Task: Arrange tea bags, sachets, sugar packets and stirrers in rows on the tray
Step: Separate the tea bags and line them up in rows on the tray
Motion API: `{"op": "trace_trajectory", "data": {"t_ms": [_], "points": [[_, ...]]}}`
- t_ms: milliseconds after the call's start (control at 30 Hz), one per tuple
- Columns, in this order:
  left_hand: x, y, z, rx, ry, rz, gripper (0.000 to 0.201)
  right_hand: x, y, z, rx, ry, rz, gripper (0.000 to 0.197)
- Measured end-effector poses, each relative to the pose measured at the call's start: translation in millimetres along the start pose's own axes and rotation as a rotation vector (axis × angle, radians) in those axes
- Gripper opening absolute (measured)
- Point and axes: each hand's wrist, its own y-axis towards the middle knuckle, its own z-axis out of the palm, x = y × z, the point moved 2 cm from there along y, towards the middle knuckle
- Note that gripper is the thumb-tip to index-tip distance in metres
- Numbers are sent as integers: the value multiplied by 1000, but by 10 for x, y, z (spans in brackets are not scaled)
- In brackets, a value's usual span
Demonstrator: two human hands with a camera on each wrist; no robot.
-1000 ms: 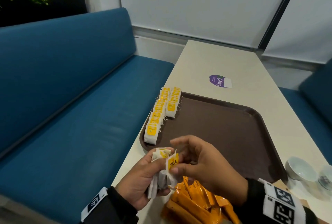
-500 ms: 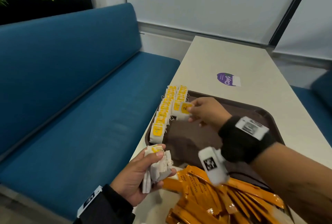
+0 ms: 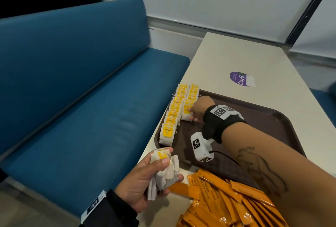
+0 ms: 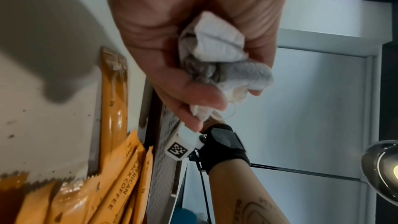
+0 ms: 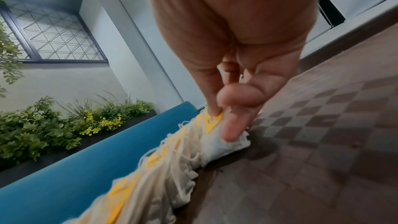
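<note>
Two rows of white tea bags with yellow tags (image 3: 174, 112) lie along the left side of the brown tray (image 3: 258, 117). My right hand (image 3: 195, 111) reaches over the tray and pinches one tea bag (image 3: 186, 114) at the near end of the second row; in the right wrist view its fingertips (image 5: 230, 130) press that tea bag (image 5: 224, 144) onto the tray. My left hand (image 3: 154, 175) hovers at the table's near left edge and grips a bunch of tea bags (image 3: 164, 170), the same bunch of tea bags (image 4: 217, 57) crumpled in its fist.
A pile of orange coffee sachets (image 3: 227, 201) lies on the table in front of the tray. A purple sticker (image 3: 240, 79) sits on the beige table (image 3: 236, 59) beyond it. A blue bench (image 3: 81, 90) runs along the left.
My right hand pulled one tea bag from the bunch, carried it out over the tray and lowered it at the near end of the second row. My left hand stayed put with the bunch.
</note>
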Motion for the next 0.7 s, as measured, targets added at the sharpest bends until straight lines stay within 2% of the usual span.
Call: {"op": "trace_trajectory", "data": {"t_ms": [33, 67, 100, 167, 233, 267, 367, 433, 533, 600, 700], "points": [[1, -3, 2, 2, -3, -2, 37, -27, -16, -4, -17, -45, -32, 16], [1, -8, 7, 9, -15, -2, 36, -60, -18, -31, -98, 35, -34, 21], [-6, -14, 8, 21, -32, -2, 35, -88, -8, -67, -205, 131, -103, 24], [-16, -28, 23, 63, -60, 4, 50, -180, -165, -127, -240, 386, -193, 27], [-15, -51, 57, 109, -80, 10, 72, -268, -519, -129, -172, 523, -244, 22], [-15, -61, 79, 127, -95, 15, 76, -295, -719, -103, -95, 530, -295, 19], [31, -85, 151, 173, -133, 20, 78, -387, -1297, 28, 133, 435, -457, 12], [78, -103, 197, 189, -140, 17, 81, -481, -1574, 134, 221, 441, -504, 11], [149, -140, 280, 220, -63, -10, 88, -543, -1803, 240, 227, 521, -589, 15], [195, -154, 329, 245, 10, -39, 90, -567, -1852, 277, 228, 422, -639, 24], [257, -161, 374, 260, 67, -88, 102, -596, -1898, 299, 217, 196, -672, 34]]}}
